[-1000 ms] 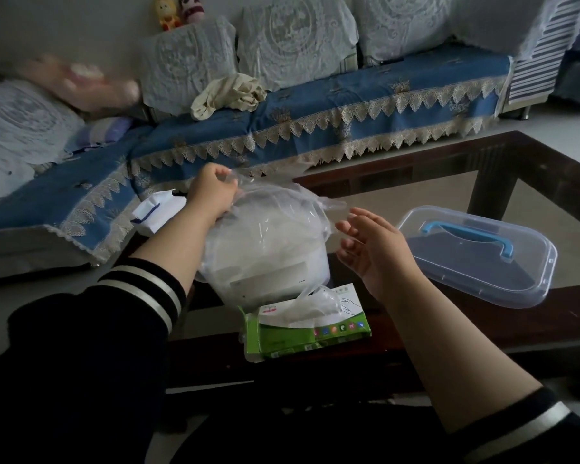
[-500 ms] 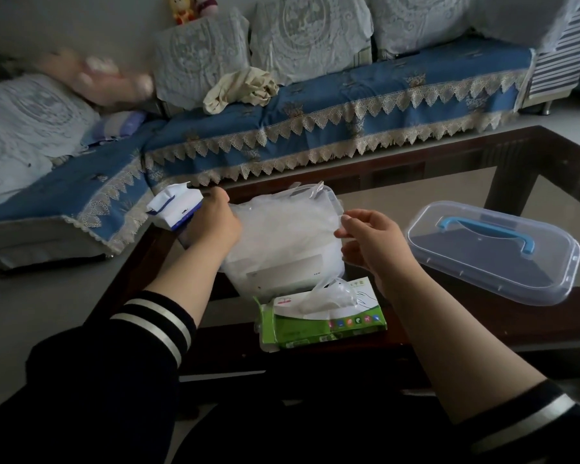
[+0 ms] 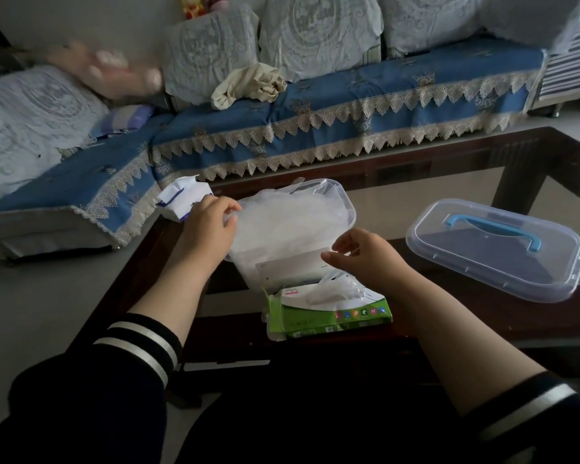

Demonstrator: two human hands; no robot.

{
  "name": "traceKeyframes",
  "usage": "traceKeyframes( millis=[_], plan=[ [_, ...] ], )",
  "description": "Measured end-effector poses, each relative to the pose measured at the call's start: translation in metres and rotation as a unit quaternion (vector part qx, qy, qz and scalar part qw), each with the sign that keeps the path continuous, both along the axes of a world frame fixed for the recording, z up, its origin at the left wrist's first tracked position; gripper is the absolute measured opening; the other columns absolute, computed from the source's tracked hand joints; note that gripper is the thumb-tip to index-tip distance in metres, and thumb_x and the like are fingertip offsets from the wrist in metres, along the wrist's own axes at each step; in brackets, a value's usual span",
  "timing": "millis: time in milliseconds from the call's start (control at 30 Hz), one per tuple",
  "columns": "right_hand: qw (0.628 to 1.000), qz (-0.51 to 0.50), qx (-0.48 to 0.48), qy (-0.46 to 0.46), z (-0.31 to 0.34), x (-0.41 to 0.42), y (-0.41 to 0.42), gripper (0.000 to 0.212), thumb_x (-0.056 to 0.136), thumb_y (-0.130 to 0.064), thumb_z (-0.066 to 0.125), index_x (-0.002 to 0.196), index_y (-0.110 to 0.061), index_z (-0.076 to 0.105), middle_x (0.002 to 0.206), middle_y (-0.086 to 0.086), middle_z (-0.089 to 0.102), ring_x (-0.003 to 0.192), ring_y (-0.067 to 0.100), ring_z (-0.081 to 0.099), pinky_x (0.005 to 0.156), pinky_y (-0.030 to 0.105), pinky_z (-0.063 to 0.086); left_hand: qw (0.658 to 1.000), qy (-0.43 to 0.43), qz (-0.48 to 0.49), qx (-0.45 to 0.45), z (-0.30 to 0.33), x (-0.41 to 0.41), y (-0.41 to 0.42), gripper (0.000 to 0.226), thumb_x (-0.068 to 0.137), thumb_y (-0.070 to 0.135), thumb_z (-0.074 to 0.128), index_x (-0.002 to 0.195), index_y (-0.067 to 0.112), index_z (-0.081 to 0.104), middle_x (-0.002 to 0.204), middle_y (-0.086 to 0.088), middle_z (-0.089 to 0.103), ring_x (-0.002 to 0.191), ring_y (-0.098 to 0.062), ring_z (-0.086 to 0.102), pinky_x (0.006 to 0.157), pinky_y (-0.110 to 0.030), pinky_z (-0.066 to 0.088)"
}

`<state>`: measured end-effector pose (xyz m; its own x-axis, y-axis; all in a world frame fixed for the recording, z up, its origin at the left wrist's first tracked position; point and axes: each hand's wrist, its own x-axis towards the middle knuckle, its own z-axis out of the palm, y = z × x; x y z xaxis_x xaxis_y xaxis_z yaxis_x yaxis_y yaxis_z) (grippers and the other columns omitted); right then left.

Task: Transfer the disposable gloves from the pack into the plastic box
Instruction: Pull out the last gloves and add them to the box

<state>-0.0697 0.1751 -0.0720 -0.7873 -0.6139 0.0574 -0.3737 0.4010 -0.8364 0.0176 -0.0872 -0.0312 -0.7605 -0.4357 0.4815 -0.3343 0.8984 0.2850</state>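
At the far left corner of the desk (image 3: 449, 155) lies a white packet with blue print (image 3: 181, 200), its flap lifted. Just to its right the left hand (image 3: 208, 226) comes in from a dark sleeve with two pale stripes (image 3: 138, 346); its fingers are curled and its thumb and fingertips pinch the left edge of the heap of thin, clear disposable gloves (image 3: 281, 226). That heap fills the plastic box (image 3: 343, 204) and bulges above its rim; the box stands a little in from the left edge of the desk, midway between the near and far edges. Directly in front of the box, at the near edge, lies the green and white pack (image 3: 328, 313), its top torn open, with a tuft of clear glove film sticking up out of the slot. The right hand (image 3: 365, 254) hovers over the gap between box and pack, fingers bent inward, its fingertips at the near right side of the glove heap; whether it is actually pinching film or only touching it cannot be told. Further right, well apart from the box and toward the right edge of the desk, rests the clear lid with a blue handle (image 3: 496, 249), handle up. Beyond the desk's far edge runs a sofa with a blue cover trimmed in cream lace (image 3: 315, 108), with a crumpled cream cloth (image 3: 248, 83) on its seat.
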Motion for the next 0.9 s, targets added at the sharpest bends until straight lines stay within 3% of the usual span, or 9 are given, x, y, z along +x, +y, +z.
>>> traceKeyframes(
  millis=[133,267,367,434,500,600,700,834,900],
  plan=[
    [0.999,0.014,0.042,0.021,-0.004,-0.002,0.000,0.035,0.082,-0.049,0.067,0.102,-0.022,0.059,0.102,-0.006,0.062,0.088,0.006,0.056,0.073,0.023,0.047,0.999,-0.025,-0.013,0.018,-0.001,0.009,0.002,0.040,0.094,-0.002,0.042,0.094,0.024,0.072,0.112,0.000,0.058,0.109,-0.021,0.044,0.091,-0.034,0.041],
    [0.994,0.047,0.097,-0.001,-0.008,-0.003,-0.001,0.061,0.077,-0.059,0.066,0.123,-0.021,0.053,0.118,-0.002,0.058,0.104,0.014,0.055,0.090,0.031,0.049,0.995,0.094,-0.021,-0.026,-0.006,0.033,0.026,0.039,0.089,0.000,0.036,0.095,0.012,0.073,0.104,-0.009,0.064,0.099,-0.029,0.051,0.084,-0.037,0.043],
    [0.992,0.077,0.093,-0.023,-0.008,0.002,-0.004,0.066,0.076,-0.057,0.068,0.129,-0.021,0.052,0.125,-0.002,0.056,0.113,0.016,0.053,0.098,0.033,0.045,0.976,0.151,-0.130,-0.083,-0.016,0.048,0.068,0.034,0.089,0.008,0.037,0.100,0.002,0.068,0.096,-0.010,0.065,0.091,-0.023,0.055,0.081,-0.031,0.042],
    [0.991,0.092,0.090,-0.024,-0.010,0.006,-0.007,0.058,0.078,-0.048,0.072,0.127,-0.022,0.054,0.123,-0.002,0.058,0.111,0.014,0.054,0.098,0.030,0.044,0.970,0.096,-0.214,-0.067,-0.025,0.053,0.099,0.026,0.095,0.018,0.046,0.103,0.005,0.066,0.093,-0.004,0.065,0.085,-0.016,0.058,0.073,-0.026,0.045],
    [0.990,0.095,0.106,-0.013,-0.011,0.010,-0.010,0.046,0.080,-0.037,0.074,0.120,-0.023,0.058,0.117,-0.002,0.060,0.104,0.014,0.056,0.092,0.028,0.045,0.974,-0.063,-0.215,-0.039,-0.034,0.051,0.119,0.027,0.095,0.034,0.056,0.114,0.017,0.063,0.104,0.003,0.065,0.093,-0.016,0.061,0.072,-0.027,0.046],
    [0.988,0.075,0.133,0.018,-0.010,0.011,-0.011,0.023,0.083,-0.024,0.070,0.106,-0.021,0.067,0.108,-0.001,0.064,0.095,0.014,0.056,0.079,0.025,0.042,0.956,-0.260,-0.138,0.005,-0.050,0.039,0.118,0.052,0.090,0.048,0.061,0.134,0.022,0.047,0.133,0.003,0.056,0.122,-0.020,0.052,0.093,-0.034,0.044],
    [0.989,0.040,0.139,0.036,-0.012,0.010,-0.014,0.016,0.084,-0.024,0.069,0.099,-0.019,0.070,0.101,-0.002,0.066,0.098,0.017,0.059,0.077,0.025,0.041,0.952,-0.263,-0.123,0.094,-0.060,0.033,0.112,0.062,0.084,0.050,0.068,0.133,0.019,0.047,0.136,0.000,0.054,0.127,-0.022,0.047,0.099,-0.038,0.042],
    [0.989,0.033,0.143,0.006,-0.016,0.008,-0.016,0.041,0.080,-0.037,0.073,0.115,-0.021,0.061,0.098,-0.004,0.060,0.095,0.016,0.058,0.079,0.029,0.045,0.950,-0.234,-0.129,0.161,-0.067,0.029,0.114,0.074,0.080,0.044,0.075,0.142,0.022,0.042,0.139,0.001,0.052,0.131,-0.019,0.043,0.107,-0.036,0.037],
    [0.980,0.052,0.191,0.037,-0.018,0.009,-0.019,0.033,0.082,-0.036,0.069,0.110,-0.019,0.066,0.103,-0.001,0.064,0.096,0.018,0.059,0.082,0.030,0.047,0.949,-0.218,-0.132,0.186,-0.068,0.028,0.115,0.074,0.078,0.040,0.078,0.142,0.024,0.043,0.138,0.001,0.054,0.130,-0.018,0.045,0.106,-0.033,0.038]
  ],
)
